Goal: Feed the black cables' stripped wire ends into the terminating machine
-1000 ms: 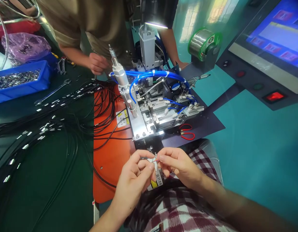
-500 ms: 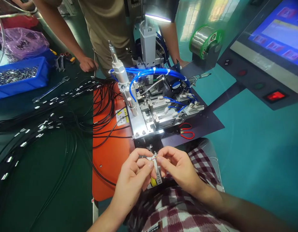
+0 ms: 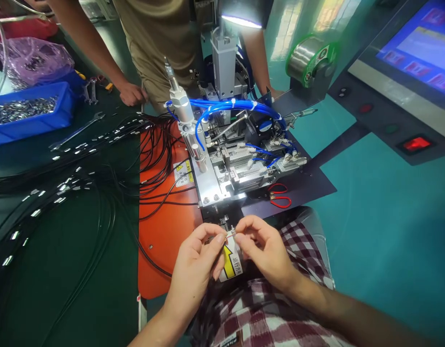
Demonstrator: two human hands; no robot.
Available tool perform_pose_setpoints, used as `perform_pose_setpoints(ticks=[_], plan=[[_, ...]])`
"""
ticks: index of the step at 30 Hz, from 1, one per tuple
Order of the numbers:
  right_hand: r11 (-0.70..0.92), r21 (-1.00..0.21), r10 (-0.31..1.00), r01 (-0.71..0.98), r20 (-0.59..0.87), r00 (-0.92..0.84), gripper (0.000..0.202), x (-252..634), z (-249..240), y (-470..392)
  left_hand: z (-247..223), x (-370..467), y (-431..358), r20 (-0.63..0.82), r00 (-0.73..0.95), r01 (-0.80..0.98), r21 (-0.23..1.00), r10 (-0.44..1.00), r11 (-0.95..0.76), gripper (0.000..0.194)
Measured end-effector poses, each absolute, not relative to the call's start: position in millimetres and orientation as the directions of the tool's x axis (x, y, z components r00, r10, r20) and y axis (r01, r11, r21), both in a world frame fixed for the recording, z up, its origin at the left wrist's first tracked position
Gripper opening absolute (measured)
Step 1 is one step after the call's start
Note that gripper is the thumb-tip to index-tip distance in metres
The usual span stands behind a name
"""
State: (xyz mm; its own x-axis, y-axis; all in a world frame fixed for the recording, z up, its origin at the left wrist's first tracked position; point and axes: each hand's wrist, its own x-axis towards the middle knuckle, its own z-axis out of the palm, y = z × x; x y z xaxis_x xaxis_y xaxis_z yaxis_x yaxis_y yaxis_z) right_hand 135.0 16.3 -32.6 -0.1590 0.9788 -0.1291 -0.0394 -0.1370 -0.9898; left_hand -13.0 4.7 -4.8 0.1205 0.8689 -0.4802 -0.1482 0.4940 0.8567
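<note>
Brought left hand (image 3: 197, 254) into a closer pinch, baring more of the yellow-arrow label (image 3: 230, 262) at six o'clock.

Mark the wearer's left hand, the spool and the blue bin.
Left hand (image 3: 192, 260), head view: back of hand.
Spool (image 3: 302, 59), head view: wound wire.
Blue bin (image 3: 34, 127), head view: front wall.

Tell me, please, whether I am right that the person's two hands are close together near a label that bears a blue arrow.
Not quite: the arrow on the label is yellow, not blue, as the head view shows. The rest stands: the left hand and right hand are close together near that label.
</note>
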Motion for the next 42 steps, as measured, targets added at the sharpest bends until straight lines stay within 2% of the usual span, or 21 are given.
perform_pose_setpoints(ticks=[2, 4, 6, 8, 12, 14, 18, 23, 26, 33, 37, 42], plan=[[0.032, -0.994, 0.989, 0.105, 0.016, -0.15, 0.009, 142.0, -26.1, 22.7, -6.1, -13.1, 4.3, -0.484, 0.096, -0.107, 0.864, 0.87, 0.493, 0.021], [0.182, -0.957, 0.967, 0.225, 0.133, -0.216, 0.005, 147.4, -18.7, 28.8, -6.9, -12.7, 3.8, -0.488, 0.09, -0.07, 0.867, 0.868, 0.494, 0.023], [0.242, -0.926, 0.939, 0.29, 0.149, -0.31, 0.006, 149.8, -13.4, 33.2, -6.8, -11.8, 3.0, -0.493, 0.078, -0.043, 0.867, 0.866, 0.497, 0.025], [0.189, -0.933, 0.937, 0.306, 0.079, -0.339, 0.013, 149.9, -12.1, 35.8, -5.6, -10.3, 1.9, -0.476, 0.056, -0.026, 0.878, 0.878, 0.478, 0.025], [-0.232, -0.963, 0.898, 0.135, -0.265, -0.351, 0.021, 149.9, -17.2, 37.7, -1.6, -6.7, -0.1, -0.345, -0.017, 0.033, 0.938, 0.938, 0.345, 0.019], [-0.348, -0.936, 0.865, 0.053, -0.342, -0.368, 0.025, 152.2, -17.9, 37.6, -0.5, -5.5, -0.2, -0.31, -0.02, 0.068, 0.948, 0.95, 0.311, 0.017], [-0.267, -0.962, 0.929, 0.05, -0.271, -0.254, 0.025, 157.1, -14.6, 35.2, -1.5, -4.9, 0.8, -0.372, 0.026, 0.029, 0.928, 0.928, 0.372, 0.018], [-0.226, -0.969, 0.914, 0.103, -0.247, -0.321, 0.022, 153.4, -14.9, 33.2, -3.2, -4.5, 1.3, -0.39, 0.037, 0.004, 0.921, 0.92, 0.39, 0.019], [-0.179, -0.979, 0.933, 0.102, -0.202, -0.299, 0.021, 150.4, -16.0, 33.6, -3.4, -3.9, 2.0, -0.402, 0.043, 0.017, 0.916, 0.915, 0.402, 0.021], [-0.271, -0.963, 0.926, -0.014, -0.256, -0.278, 0.022, 151.8, -24.3, 28.3, -4.6, -7.1, 7.0, -0.534, 0.046, -0.127, 0.835, 0.844, 0.535, 0.024], [-0.338, -0.939, 0.919, -0.055, -0.317, -0.235, 0.02, 145.1, -29.8, 20.7, -6.2, -8.8, 6.8, -0.515, 0.067, -0.135, 0.844, 0.854, 0.52, 0.022], [-0.292, -0.956, 0.948, -0.031, -0.285, -0.144, 0.017, 136.3, -33.2, 15.2, -8.4, -9.6, 5.7, -0.496, 0.083, -0.144, 0.852, 0.864, 0.503, 0.02]])
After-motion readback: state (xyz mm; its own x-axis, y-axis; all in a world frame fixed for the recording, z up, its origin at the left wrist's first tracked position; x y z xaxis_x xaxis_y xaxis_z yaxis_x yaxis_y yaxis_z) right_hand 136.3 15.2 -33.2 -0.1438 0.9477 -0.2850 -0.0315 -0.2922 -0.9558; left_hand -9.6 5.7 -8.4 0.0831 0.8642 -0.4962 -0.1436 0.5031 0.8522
